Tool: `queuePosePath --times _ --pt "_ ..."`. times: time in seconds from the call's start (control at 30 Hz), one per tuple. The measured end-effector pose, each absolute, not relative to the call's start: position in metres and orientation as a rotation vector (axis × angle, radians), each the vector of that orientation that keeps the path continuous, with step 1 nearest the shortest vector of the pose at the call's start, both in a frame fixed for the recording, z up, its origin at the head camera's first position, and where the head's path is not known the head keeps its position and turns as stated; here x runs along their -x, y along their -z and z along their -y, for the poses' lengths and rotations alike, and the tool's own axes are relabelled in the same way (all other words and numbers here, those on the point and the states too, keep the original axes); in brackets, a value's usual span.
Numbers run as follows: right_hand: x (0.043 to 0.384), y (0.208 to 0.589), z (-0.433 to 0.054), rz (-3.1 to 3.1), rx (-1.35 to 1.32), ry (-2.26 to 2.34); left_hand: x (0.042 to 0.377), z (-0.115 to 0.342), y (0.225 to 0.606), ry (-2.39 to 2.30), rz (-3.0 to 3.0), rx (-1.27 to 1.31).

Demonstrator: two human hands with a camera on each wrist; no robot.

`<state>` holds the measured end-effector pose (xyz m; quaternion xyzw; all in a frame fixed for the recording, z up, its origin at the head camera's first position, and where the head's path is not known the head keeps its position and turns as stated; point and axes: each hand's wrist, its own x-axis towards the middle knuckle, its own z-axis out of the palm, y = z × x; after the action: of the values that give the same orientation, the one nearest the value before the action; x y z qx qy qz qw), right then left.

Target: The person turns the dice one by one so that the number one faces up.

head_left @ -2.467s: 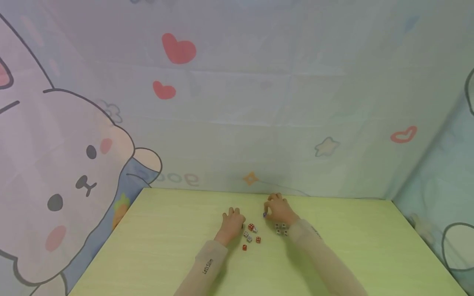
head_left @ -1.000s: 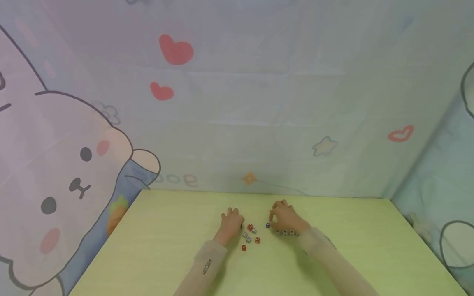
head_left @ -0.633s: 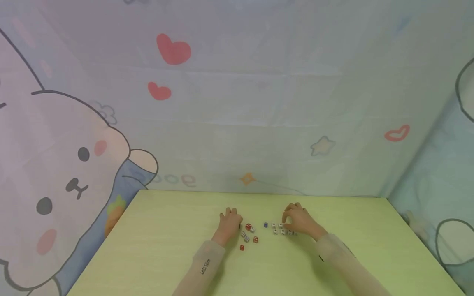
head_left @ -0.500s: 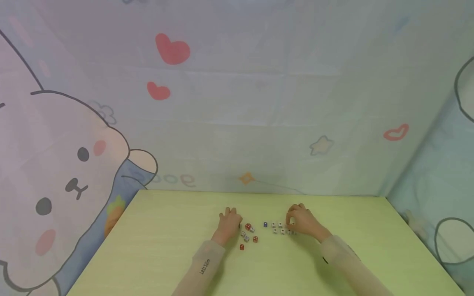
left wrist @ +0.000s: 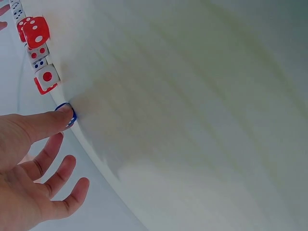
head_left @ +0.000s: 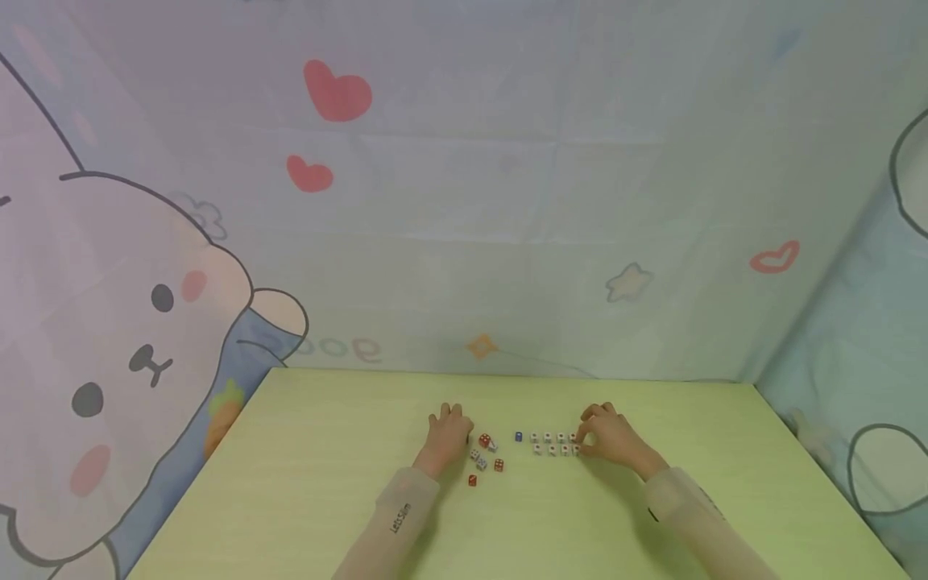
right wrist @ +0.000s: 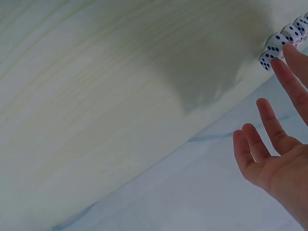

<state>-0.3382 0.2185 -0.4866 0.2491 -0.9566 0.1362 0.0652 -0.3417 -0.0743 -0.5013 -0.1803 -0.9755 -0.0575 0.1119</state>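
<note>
In the head view, my left hand (head_left: 445, 437) is on the left side of the table. Its thumb and a hidden index finger pinch a blue die (left wrist: 71, 121), seen in the left wrist view; the other fingers are loosely bent. My right hand (head_left: 615, 437) is at the right end of two short rows of white dice (head_left: 553, 450). In the right wrist view its thumb and index fingertips touch the end white dice (right wrist: 275, 42), fingers fairly straight. A lone blue die (head_left: 518, 437) lies left of the rows.
Between the hands lies a loose group of red dice (head_left: 499, 465) and white dice (head_left: 482, 464). The pale green table (head_left: 348, 419) ends at a patterned cloth backdrop (head_left: 449, 266) with a rabbit drawing.
My right hand has set down the lone blue die and moved rightward along the white dice to their right end. My left hand has stayed in place.
</note>
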Motion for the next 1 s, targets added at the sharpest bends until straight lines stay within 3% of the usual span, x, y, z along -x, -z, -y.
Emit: queuePosePath --times 1.0 --pt "0.345 0.484 -0.207 2.974 -0.746 -0.384 0.344 0.086 0.500 0.276 2.843 0.581"
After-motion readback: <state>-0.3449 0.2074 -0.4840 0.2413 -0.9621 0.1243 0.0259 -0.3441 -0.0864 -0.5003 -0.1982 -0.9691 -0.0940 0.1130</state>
